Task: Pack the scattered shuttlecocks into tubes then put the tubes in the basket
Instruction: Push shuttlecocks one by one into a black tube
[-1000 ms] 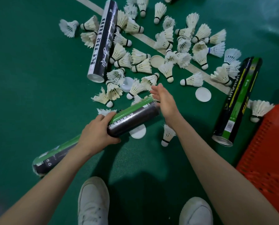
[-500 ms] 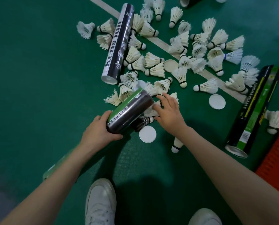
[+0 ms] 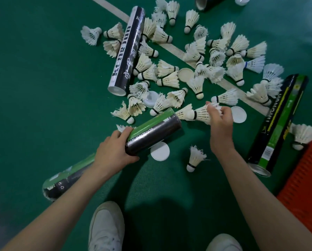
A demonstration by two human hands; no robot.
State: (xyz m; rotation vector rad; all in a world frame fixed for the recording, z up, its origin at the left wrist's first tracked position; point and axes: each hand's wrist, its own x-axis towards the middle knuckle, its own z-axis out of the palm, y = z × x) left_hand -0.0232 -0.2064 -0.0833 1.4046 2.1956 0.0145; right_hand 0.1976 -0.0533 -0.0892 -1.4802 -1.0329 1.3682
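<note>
- Green court flooring (image 3: pixel 42 87), crossed diagonally by a white boundary line (image 3: pixel 171 48). The scattered shuttlecocks (image 3: pixel 167 69) lie over and beside that line, most on their sides.
- Black lettered tube (image 3: pixel 127 51): flat among the shuttlecocks, open end towards the person.
- Black, green and yellow tube (image 3: pixel 278 124): flat at right, near end just beside the orange basket (image 3: pixel 305 187), which the frame's right edge cuts off.
- Further tube (image 3: pixel 206 2): only its mouth in view at the top edge.
- Round white lids, three: one lid (image 3: pixel 160 152) partly under the gripped tube, a second lid (image 3: pixel 239 115) just beyond the right hand, a third lid (image 3: pixel 150 98) amid the feathers.
- Lone shuttlecock (image 3: pixel 195 158): between the two forearms, cork towards the person, touching nothing else.
- Stray shuttlecock (image 3: pixel 304 135): against the basket's upper corner.
- White shoes (image 3: pixel 106 227): at the bottom edge.
- Left hand (image 3: pixel 113 151): fingers and thumb wrapped round the green-and-black tube (image 3: pixel 155 131). Its mouth points up and right, and its far end shows beyond the left forearm.
- Right hand (image 3: pixel 219 120): fingers curled, pinching the feather skirt of the held shuttlecock (image 3: pixel 200 113). The cork points left towards the gripped tube's mouth, near it but outside.
</note>
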